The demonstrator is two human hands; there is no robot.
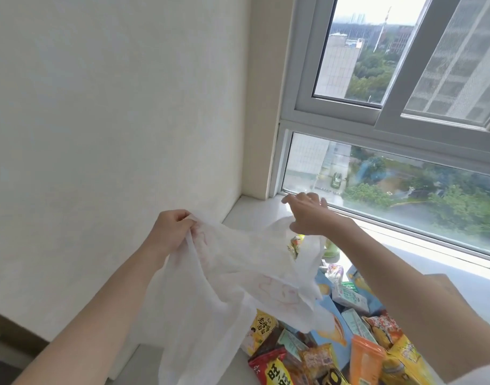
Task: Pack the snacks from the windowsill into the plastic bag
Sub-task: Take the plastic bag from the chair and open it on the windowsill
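Both hands' grip pinches the plastic bag (238, 273) open, draping over snacks (335, 343) on the windowsill (446, 273).

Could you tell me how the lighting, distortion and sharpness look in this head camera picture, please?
Head view: soft daylight enters through the window, with no hard shadows; the wide-angle lens tilts the window frame and stretches both forearms; the translucent plastic bag, held between the left hand and right hand, looks slightly soft; the snack packets on the windowsill stay legible.

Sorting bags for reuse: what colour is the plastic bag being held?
The plastic bag is translucent white with faint red print; head view.
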